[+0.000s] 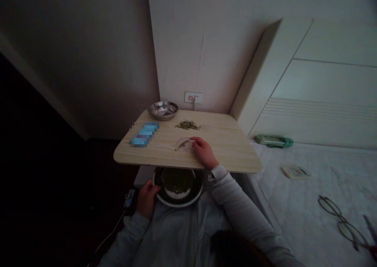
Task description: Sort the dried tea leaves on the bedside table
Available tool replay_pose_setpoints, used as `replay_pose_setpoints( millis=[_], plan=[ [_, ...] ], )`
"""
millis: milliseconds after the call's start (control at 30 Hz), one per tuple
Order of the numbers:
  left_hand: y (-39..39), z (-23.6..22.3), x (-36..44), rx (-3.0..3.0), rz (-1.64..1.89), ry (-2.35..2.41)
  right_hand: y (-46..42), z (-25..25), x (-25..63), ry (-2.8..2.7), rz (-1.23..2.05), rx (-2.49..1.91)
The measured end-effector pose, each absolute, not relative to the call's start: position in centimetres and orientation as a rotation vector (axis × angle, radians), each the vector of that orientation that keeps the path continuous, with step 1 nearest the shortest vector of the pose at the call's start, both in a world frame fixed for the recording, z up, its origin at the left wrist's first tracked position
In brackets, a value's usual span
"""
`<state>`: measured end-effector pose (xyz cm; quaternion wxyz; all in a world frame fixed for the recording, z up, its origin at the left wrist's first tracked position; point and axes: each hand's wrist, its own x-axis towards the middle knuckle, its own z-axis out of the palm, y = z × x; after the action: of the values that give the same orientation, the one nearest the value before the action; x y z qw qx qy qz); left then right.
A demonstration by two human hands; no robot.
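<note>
My left hand grips the left rim of a round bowl, light at its rim and dark inside. The bowl rests on my lap, partly under the table's near edge, with many small greenish grains in it. On the wooden table, my right hand has its fingers curled and close together at the tabletop. By its fingertips lie a few dark grains within a faint, pale rounded outline that is too blurred to name. What the fingers pinch is hidden. Farther back sits a loose pile of greenish grains.
A steel bowl stands at the table's back left, with a blurred-out blue phone-like object in front. A wall socket is behind. On the bed at right lie a green bottle, a small flat box and glasses.
</note>
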<state>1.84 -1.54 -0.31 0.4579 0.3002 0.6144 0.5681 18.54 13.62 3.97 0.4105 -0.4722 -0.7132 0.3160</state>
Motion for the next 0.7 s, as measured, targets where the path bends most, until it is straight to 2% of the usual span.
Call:
replay_pose_setpoints(
  millis=[700],
  plan=[
    [-1.53, -0.06, 2.08, 0.74, 1.407, 1.493, 13.29, 3.93, 18.62, -1.941, 0.774, -1.17]
  ],
)
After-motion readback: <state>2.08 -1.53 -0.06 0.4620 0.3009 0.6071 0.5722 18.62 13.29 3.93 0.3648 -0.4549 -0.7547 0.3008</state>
